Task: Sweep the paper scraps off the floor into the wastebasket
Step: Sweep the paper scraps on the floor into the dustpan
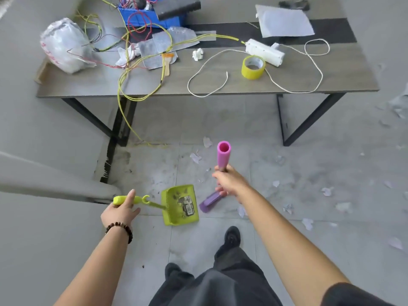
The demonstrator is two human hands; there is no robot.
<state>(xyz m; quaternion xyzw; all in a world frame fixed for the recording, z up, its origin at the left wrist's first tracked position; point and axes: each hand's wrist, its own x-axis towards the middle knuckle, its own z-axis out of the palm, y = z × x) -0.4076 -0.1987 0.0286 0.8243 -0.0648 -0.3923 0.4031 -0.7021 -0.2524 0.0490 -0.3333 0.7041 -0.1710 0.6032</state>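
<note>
My left hand (120, 212) grips the handle of a lime-green dustpan (180, 204) whose pan rests on the tiled floor just ahead of my feet. My right hand (229, 182) grips a broom with a pink foam handle (223, 154). Its purple brush head (209, 202) touches the floor right beside the dustpan's right edge. Pale paper scraps (326, 191) lie scattered over the floor, mostly to the right, with a few (195, 157) ahead of the broom. No wastebasket is in view.
A grey table (220, 85) on black legs stands ahead, carrying wires, a yellow tape roll (252, 67), a plastic bag (64, 45) and a blue bin (150, 16). Yellow wire hangs to the floor by the left leg. A pale wall edge (55, 180) juts in at left.
</note>
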